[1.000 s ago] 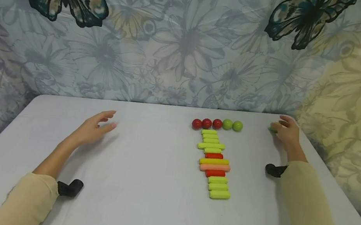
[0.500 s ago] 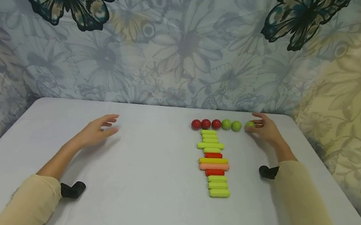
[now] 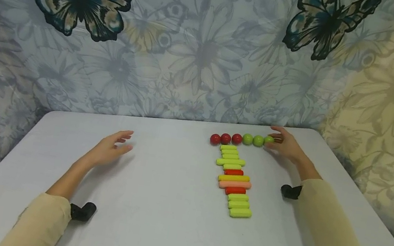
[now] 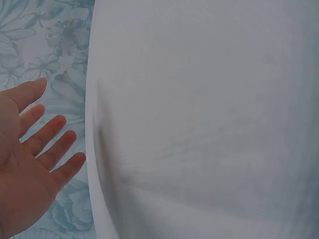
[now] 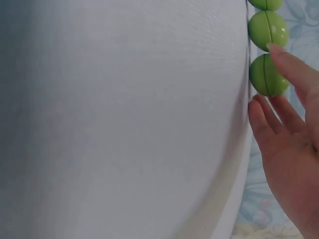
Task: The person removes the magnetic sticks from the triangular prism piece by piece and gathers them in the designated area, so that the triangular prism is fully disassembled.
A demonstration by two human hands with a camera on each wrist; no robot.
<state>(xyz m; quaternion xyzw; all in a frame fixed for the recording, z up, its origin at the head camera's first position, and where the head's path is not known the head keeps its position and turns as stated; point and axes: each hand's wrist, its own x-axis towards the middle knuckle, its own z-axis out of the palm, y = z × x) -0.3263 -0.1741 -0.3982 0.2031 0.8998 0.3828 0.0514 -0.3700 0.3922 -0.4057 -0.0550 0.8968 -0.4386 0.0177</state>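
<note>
At the far right end of a row of balls, my right hand (image 3: pixel 285 146) holds a green ball (image 5: pixel 269 75) between thumb and fingers. In the right wrist view the thumb lies over the ball's side, and a dark seam runs across its surface. A second green ball (image 3: pixel 257 141) sits right beside it, and another green ball (image 3: pixel 247 139) follows. Red balls (image 3: pixel 225 139) continue the row to the left. My left hand (image 3: pixel 108 150) hovers over the left part of the table with fingers loosely extended, holding nothing; its palm shows in the left wrist view.
Below the balls, a column of short sticks runs toward the front: lime-green sticks (image 3: pixel 240 213), red ones (image 3: pixel 235 191), a yellow stick (image 3: pixel 233 178) and a salmon stick (image 3: pixel 235 185). A patterned cloth wall (image 3: pixel 204 55) rises behind the white table (image 3: pixel 153 202).
My right hand has moved left from the table's far right corner, bringing the green ball against the end of the row. The left hand stays about where it was.
</note>
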